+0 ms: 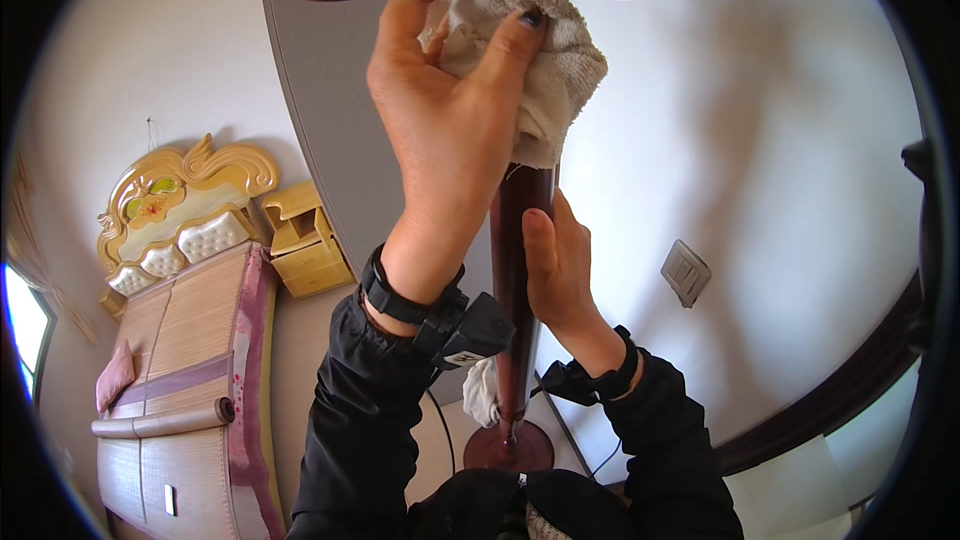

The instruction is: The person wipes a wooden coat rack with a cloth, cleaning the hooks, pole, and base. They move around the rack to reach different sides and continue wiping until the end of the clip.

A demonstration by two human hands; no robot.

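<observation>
The work with the cloth [572,70] seems under way: the left hand [448,125] grips it against the upper part of the pole [508,240], and the right hand [562,270] is closed around the pole below it. What is done or left on the pole, I cannot tell. I count one pole, two hands, one cloth, and one white rag [481,395] beside the pole's lower end.

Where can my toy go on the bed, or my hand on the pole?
Tan woven bed mat: bare between yellow carved headboard, pink pillow and purple stripe. Glossy dark red pole: bare between right hand and round red base. Crowded: higher, where left hand holds beige terry cloth.
</observation>
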